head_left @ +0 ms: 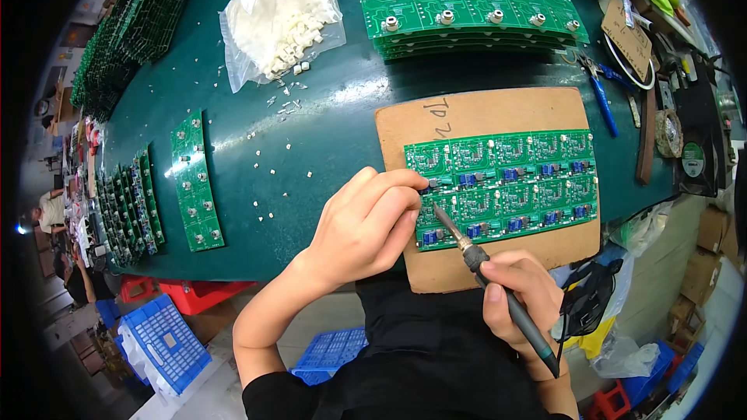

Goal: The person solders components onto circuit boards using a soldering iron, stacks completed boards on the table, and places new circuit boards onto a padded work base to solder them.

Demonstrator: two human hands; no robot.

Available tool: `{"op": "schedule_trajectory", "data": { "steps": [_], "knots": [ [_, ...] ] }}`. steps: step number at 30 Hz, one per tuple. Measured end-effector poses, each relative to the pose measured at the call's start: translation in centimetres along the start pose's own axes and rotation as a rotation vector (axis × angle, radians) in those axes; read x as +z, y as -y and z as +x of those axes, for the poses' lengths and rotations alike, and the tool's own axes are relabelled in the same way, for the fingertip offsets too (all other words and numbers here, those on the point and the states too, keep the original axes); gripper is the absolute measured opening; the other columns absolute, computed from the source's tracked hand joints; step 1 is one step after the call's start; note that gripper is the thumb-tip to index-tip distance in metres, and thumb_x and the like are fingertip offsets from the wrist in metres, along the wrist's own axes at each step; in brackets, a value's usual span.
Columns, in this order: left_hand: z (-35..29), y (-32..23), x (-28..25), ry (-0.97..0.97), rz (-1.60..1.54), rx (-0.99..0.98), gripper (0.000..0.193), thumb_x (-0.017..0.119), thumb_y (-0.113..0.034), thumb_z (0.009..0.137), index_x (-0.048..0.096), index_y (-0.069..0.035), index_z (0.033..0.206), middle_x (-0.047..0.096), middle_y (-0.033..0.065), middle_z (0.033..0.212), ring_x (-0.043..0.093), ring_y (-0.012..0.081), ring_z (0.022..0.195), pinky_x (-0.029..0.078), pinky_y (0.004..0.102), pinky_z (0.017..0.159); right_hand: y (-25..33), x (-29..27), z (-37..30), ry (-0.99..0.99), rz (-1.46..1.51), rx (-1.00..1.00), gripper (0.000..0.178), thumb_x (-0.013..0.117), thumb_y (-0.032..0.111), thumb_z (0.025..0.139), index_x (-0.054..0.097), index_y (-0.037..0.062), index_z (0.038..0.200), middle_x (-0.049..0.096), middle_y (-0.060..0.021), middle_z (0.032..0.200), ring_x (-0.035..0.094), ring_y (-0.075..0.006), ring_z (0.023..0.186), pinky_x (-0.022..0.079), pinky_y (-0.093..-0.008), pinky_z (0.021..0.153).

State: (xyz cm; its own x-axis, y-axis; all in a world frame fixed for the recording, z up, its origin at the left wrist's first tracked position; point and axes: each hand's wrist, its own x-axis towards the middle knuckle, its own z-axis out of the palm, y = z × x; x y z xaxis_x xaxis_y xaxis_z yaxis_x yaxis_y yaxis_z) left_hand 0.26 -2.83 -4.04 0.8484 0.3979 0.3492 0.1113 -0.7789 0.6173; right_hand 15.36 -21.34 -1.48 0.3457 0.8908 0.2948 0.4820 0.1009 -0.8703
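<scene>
Fingertips (416, 179) of the left hand (359, 222) are meeting at the nine o'clock edge of a green circuit board (502, 187), though one cannot tell whether this grip is pinching a small part. The bare left forearm (268, 315) is slanting in from seven o'clock, the wrist bending and the outer fingers curling inward. From five o'clock, the right hand (523, 299) is grasping a soldering iron (528, 327) like a pen, its tip pointing toward eleven o'clock, just beside the left fingertips; whether the tip is touching the board is unclear.

The board is lying at three o'clock on a cardboard sheet (517, 113), the left hand and iron partly covering its near left corner. At one o'clock, a stack of boards (471, 4) is sitting beyond the cardboard; at two o'clock, blue-handled pliers (601, 101) are lying near its corner. A clear plastic bag (284, 12) is spilling chunky white pieces at eleven o'clock, and a narrow board (197, 187) is lying at nine o'clock.

The surface (334, 132) is showing a smooth, glossy dark green. The cardboard is looking matte brown with rounded corners, while the circuit board is bearing rows of blocky blue and black components. The iron's dark handle is tapering toward a slim metal tip.
</scene>
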Motion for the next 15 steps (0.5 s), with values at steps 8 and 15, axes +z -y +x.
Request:
{"op": "schedule_trajectory", "data": {
  "steps": [8, 15],
  "knots": [
    [-0.24, 0.34, -0.12, -0.017, -0.050, -0.007, 0.020, 0.068, 0.006, 0.073, 0.059, -0.003, 0.088, 0.066, 0.0103, 0.106, 0.054, 0.0248, 0.069, 0.045, 0.0329, 0.064, 0.27, 0.75, 0.28, 0.039, -0.097, -0.091, 0.029, 0.068, -0.006, 0.075, 0.066, -0.0039, 0.104, 0.062, -0.0122, 0.077, 0.065, -0.0271, 0.071, 0.054, -0.0334, 0.063],
    [0.04, 0.14, 0.76, -0.056, 0.023, 0.025, 0.020, 0.069, 0.004, 0.072, 0.059, -0.003, 0.088, 0.066, 0.0109, 0.106, 0.054, 0.0251, 0.069, 0.046, 0.0333, 0.063, 0.50, 0.47, 0.56, 0.023, -0.054, -0.046, 0.029, 0.069, -0.005, 0.075, 0.066, -0.0043, 0.104, 0.062, -0.0129, 0.077, 0.065, -0.0276, 0.071, 0.054, -0.0331, 0.063]
  ]
}}
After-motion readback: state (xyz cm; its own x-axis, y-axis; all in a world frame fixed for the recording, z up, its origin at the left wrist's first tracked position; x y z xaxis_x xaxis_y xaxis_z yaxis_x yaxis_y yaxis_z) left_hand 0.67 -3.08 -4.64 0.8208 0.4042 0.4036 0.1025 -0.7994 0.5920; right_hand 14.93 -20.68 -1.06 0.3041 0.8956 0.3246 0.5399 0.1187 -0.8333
